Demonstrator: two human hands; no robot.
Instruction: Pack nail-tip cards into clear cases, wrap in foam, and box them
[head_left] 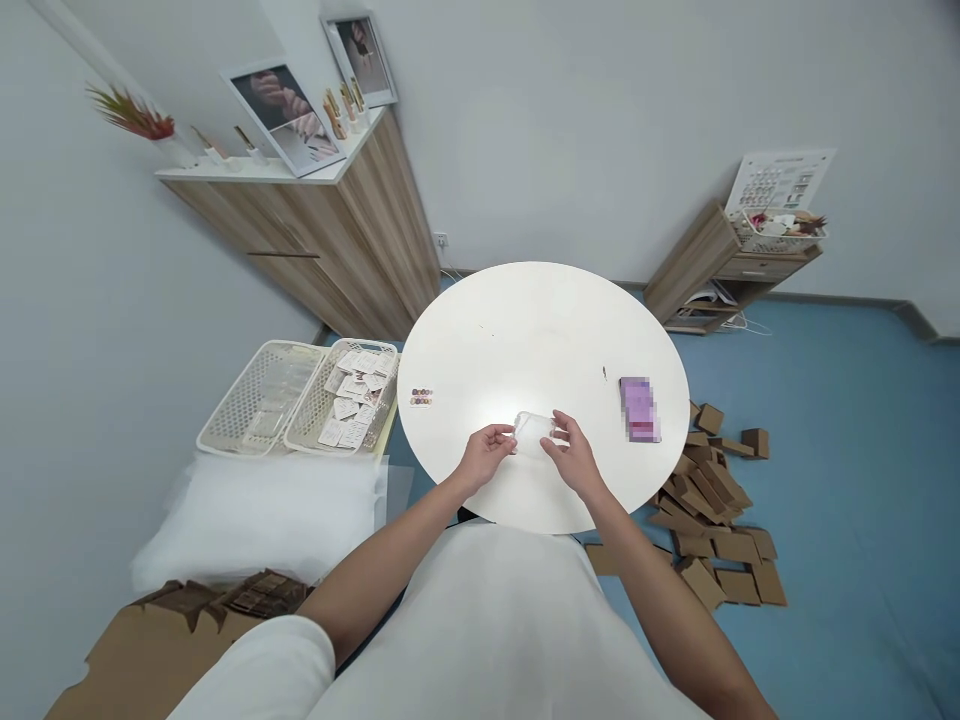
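On the far left, a big brown carton [150, 660] sits by a pile of white wrap [270, 515]. Behind the wrap are two white baskets side by side. The left basket [225, 415] has clear things in it, and the right basket [301, 430] has lots of small cards [352, 395]. Next comes the round white desk [532, 330]. A little sheet of colored dots [421, 397] lies near its left edge. The left hand [484, 458] pinches the left side of a small clear case [533, 432], over the near part of the desk. The right hand [576, 460] grips the case's right side with thumb and fingers. Farther right, a blurry purple pack [640, 408] lies on the desk. Brown boxes [712, 490] are heaped on the blue floor [847, 450].
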